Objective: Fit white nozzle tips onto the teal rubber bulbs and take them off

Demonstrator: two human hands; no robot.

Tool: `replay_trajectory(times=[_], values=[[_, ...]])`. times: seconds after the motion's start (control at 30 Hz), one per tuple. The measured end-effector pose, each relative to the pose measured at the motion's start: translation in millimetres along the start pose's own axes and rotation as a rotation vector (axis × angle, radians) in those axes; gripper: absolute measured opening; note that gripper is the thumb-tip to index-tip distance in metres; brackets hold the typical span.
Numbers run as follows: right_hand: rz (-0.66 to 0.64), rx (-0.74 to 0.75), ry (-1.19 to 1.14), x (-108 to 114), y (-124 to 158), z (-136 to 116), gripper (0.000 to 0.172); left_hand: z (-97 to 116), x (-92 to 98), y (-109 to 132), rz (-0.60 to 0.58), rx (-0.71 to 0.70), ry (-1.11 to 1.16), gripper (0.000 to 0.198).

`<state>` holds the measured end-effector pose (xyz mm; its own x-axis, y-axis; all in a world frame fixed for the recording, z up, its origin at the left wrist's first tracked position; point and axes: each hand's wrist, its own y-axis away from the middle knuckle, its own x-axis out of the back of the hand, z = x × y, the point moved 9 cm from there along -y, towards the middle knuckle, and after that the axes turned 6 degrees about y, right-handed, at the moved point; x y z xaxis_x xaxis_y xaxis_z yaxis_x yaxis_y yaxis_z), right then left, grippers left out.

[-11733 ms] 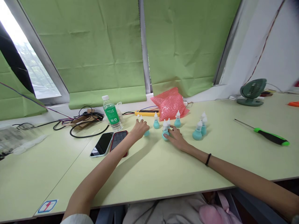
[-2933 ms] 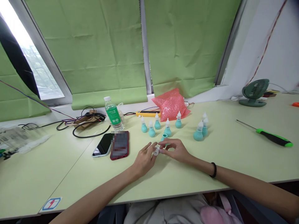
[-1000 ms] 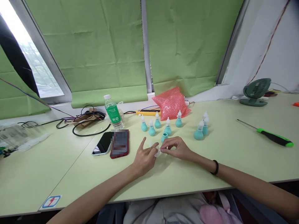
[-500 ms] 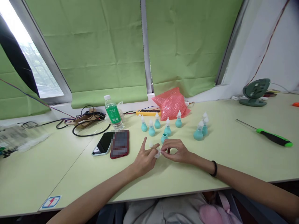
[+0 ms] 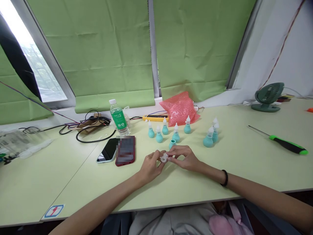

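Note:
Between my two hands is a small translucent white piece [image 5: 164,158], held over the table near its front. My left hand [image 5: 152,165] pinches it from the left, with thumb and fingers closed on it. From the right, my right hand [image 5: 184,158] grips the same piece with its fingertips. Just behind my right hand, an open teal bulb [image 5: 172,143] without a tip is partly hidden by the fingers. Several teal bulbs with clear tips, one of them [image 5: 176,137] close behind the open bulb, stand farther back. Two more [image 5: 208,141] stand together to the right.
Two phones [image 5: 125,151] lie left of my hands, below a water bottle [image 5: 119,119]. A pink bubble-wrap bag [image 5: 181,109] rests at the back by a yellow tool [image 5: 155,118]. On the right are a screwdriver [image 5: 285,143] and a green fan [image 5: 267,97].
My left fingers, spread out earlier with the index raised, have folded in around the white piece. The piece has turned and shows more of its round opening.

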<state>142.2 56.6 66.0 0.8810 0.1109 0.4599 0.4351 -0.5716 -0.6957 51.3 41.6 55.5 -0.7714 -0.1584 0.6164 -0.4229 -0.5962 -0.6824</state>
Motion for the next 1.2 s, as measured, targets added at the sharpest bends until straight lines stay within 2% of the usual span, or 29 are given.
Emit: replay_trajectory(times=[0.17, 0.3, 0.4, 0.5, 0.73, 0.9, 1.1, 1.2], values=[[0.016, -0.142, -0.121, -2.3, 0.0, 11.5, 0.011, 4.6, 2.4, 2.0, 0.057, -0.078, -0.075, 0.014], [-0.056, -0.236, -0.184, -8.1, 1.4, 16.5, 0.014, 12.6, -0.6, 6.2, 0.050, -0.203, -0.173, 0.013], [-0.109, -0.267, -0.202, -11.7, 3.2, 17.3, 0.016, 15.8, -2.6, 7.8, 0.027, -0.243, -0.216, 0.014], [-0.112, -0.267, -0.194, -11.5, 3.8, 16.7, 0.014, 18.0, -2.9, 6.7, 0.013, -0.250, -0.230, 0.015], [-0.021, -0.218, -0.135, -1.9, 0.6, 15.5, 0.014, 12.5, 1.0, 3.6, 0.051, -0.171, -0.133, 0.014], [-0.076, -0.129, -0.106, -2.3, -3.1, 10.1, 0.014, 14.3, -1.8, 4.8, -0.007, -0.195, -0.162, 0.014], [-0.083, 0.185, 0.142, 2.7, -4.6, -12.2, 0.009, 18.5, -6.1, 3.9, -0.092, -0.233, -0.240, 0.019], [-0.068, 0.262, 0.220, 1.4, -1.7, -16.9, 0.010, 17.6, -7.5, 3.9, -0.109, -0.235, -0.254, 0.019]])
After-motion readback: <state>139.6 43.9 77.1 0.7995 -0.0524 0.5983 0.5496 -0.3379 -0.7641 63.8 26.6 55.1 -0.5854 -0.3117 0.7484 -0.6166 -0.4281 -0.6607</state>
